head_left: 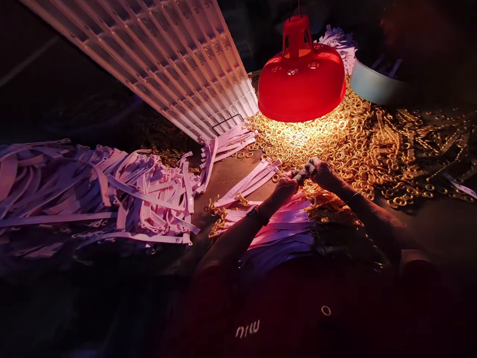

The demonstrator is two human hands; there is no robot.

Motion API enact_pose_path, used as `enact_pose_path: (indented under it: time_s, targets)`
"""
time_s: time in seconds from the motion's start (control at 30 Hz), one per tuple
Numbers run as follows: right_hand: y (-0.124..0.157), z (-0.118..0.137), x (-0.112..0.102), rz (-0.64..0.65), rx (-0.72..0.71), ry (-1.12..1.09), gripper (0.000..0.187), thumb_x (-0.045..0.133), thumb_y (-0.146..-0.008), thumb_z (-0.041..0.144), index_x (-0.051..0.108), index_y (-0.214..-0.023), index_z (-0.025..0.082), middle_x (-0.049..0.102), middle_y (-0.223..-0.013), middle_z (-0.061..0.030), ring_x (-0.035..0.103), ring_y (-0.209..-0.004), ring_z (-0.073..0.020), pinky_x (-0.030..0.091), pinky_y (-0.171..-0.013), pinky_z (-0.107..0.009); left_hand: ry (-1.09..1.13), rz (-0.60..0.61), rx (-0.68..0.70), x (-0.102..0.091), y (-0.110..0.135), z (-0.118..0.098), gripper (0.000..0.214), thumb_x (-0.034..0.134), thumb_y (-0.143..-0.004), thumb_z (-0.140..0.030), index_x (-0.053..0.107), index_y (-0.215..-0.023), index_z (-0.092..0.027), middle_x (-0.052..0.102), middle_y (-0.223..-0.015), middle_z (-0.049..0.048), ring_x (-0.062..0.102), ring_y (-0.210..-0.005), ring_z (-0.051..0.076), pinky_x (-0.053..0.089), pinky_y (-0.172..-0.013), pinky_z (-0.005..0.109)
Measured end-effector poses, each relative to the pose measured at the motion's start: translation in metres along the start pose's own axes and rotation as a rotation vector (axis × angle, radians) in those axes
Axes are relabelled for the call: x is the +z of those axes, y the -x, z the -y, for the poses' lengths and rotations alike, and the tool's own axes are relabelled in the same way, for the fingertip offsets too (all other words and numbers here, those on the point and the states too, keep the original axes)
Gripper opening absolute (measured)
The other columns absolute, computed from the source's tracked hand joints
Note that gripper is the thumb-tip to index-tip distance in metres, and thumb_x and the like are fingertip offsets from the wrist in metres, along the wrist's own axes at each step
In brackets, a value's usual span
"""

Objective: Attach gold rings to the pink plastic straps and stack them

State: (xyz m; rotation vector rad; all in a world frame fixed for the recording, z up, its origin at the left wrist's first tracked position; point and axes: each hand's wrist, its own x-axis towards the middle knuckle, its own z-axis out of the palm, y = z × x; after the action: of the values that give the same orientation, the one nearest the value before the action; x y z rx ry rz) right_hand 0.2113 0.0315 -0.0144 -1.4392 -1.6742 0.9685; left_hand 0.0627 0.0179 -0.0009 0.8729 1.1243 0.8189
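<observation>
My left hand (288, 183) and my right hand (322, 172) meet under the lamp, their fingertips pinched close together. Dark wraps cover some of the fingers. Whatever sits between the fingertips is too small or hidden to name. Just beyond them spreads a large heap of gold-coloured rings (357, 144), some linked into chains. Pale straps (286, 219) lie beneath my forearms, and a few more straps (253, 179) are fanned out left of my left hand. A small cluster of linked gold rings (218, 219) rests beside these straps.
A red lamp (301, 89) hangs low above the ring heap. On the left lies a big pile of pale straps (149, 194). A ribbed translucent panel (167, 59) slants down at the back left. At the back right stands a light blue basin (376, 84).
</observation>
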Motion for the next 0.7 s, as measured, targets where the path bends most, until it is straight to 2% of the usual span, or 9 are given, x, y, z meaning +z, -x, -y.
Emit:
enact_pose_path:
  time_s: [0.1, 0.17, 0.23, 0.3, 0.37, 0.5, 0.57, 0.7]
  targets:
    - [-0.01, 0.004, 0.0, -0.01, 0.006, 0.011, 0.027, 0.051, -0.095, 0.03, 0.043, -0.071, 0.021, 0.047, -0.062, 0.0022, 0.041, -0.058, -0.0106, 0.033, -0.057, -0.026, -0.073, -0.044, 0.057, -0.002, -0.002, -0.002, 0.02, 0.057, -0.085, -0.007, 0.057, -0.065, -0.013, 0.052, -0.047, -0.0034, 0.028, -0.037, 0.002, 0.017, -0.042, 0.022]
    - [-0.012, 0.01, -0.001, -0.009, -0.012, -0.01, 0.025, 0.049, -0.097, 0.033, 0.045, -0.075, 0.02, 0.048, -0.063, 0.002, 0.042, -0.058, -0.0106, 0.034, -0.058, -0.026, -0.095, -0.035, 0.065, -0.005, -0.001, -0.009, 0.022, 0.061, -0.087, -0.011, 0.058, -0.064, -0.012, 0.055, -0.05, -0.0014, 0.032, -0.039, 0.003, 0.02, -0.043, 0.022]
    - [-0.009, 0.019, -0.005, 0.037, -0.062, -0.009, 0.026, 0.049, -0.097, 0.041, 0.052, -0.087, 0.018, 0.05, -0.065, 0.002, 0.043, -0.059, -0.011, 0.034, -0.059, -0.026, -0.092, -0.001, 0.03, -0.008, 0.004, -0.023, 0.025, 0.066, -0.088, -0.018, 0.058, -0.065, -0.012, 0.055, -0.051, -0.0009, 0.033, -0.04, 0.003, 0.02, -0.044, 0.023]
    - [0.0, 0.033, -0.013, 0.11, -0.139, 0.058, 0.035, 0.055, -0.094, 0.047, 0.056, -0.108, 0.015, 0.052, -0.065, 0.0027, 0.044, -0.058, -0.0115, 0.032, -0.058, -0.026, -0.078, 0.03, 0.0, -0.013, 0.013, -0.041, 0.03, 0.071, -0.087, -0.024, 0.056, -0.063, -0.014, 0.047, -0.048, -0.0038, 0.03, -0.04, 0.003, 0.018, -0.045, 0.023]
    - [0.015, 0.049, -0.021, 0.176, -0.208, 0.181, 0.046, 0.06, -0.091, 0.047, 0.053, -0.122, 0.013, 0.052, -0.063, 0.0037, 0.044, -0.056, -0.0119, 0.029, -0.057, -0.026, -0.094, 0.051, -0.007, -0.017, 0.027, -0.058, 0.033, 0.074, -0.086, -0.027, 0.055, -0.061, -0.015, 0.039, -0.046, -0.0064, 0.025, -0.041, 0.001, 0.016, -0.047, 0.022]
    - [0.061, 0.074, -0.032, 0.247, -0.283, 0.404, 0.042, 0.056, -0.095, 0.047, 0.055, -0.12, 0.013, 0.053, -0.059, 0.0018, 0.044, -0.052, -0.0135, 0.023, -0.057, -0.027, -0.203, 0.146, -0.035, -0.022, 0.063, -0.076, 0.029, 0.082, -0.077, -0.03, 0.062, -0.064, -0.013, 0.04, -0.048, -0.0059, 0.027, -0.043, 0.001, 0.016, -0.048, 0.022]
    - [0.085, 0.079, -0.032, 0.25, -0.308, 0.457, 0.042, 0.053, -0.096, 0.05, 0.055, -0.117, 0.013, 0.055, -0.06, -0.0008, 0.047, -0.051, -0.0146, 0.022, -0.056, -0.027, -0.239, 0.211, -0.034, -0.022, 0.081, -0.072, 0.027, 0.084, -0.073, -0.031, 0.065, -0.066, -0.012, 0.044, -0.049, -0.0047, 0.031, -0.045, 0.003, 0.019, -0.047, 0.022]
    - [0.126, 0.078, -0.029, 0.236, -0.348, 0.465, 0.043, 0.056, -0.094, 0.052, 0.057, -0.112, 0.013, 0.061, -0.066, -0.0068, 0.053, -0.053, -0.0169, 0.022, -0.053, -0.028, -0.228, 0.303, 0.018, -0.018, 0.113, -0.051, 0.031, 0.081, -0.071, -0.039, 0.066, -0.065, -0.013, 0.046, -0.05, -0.0042, 0.036, -0.05, 0.005, 0.027, -0.049, 0.022]
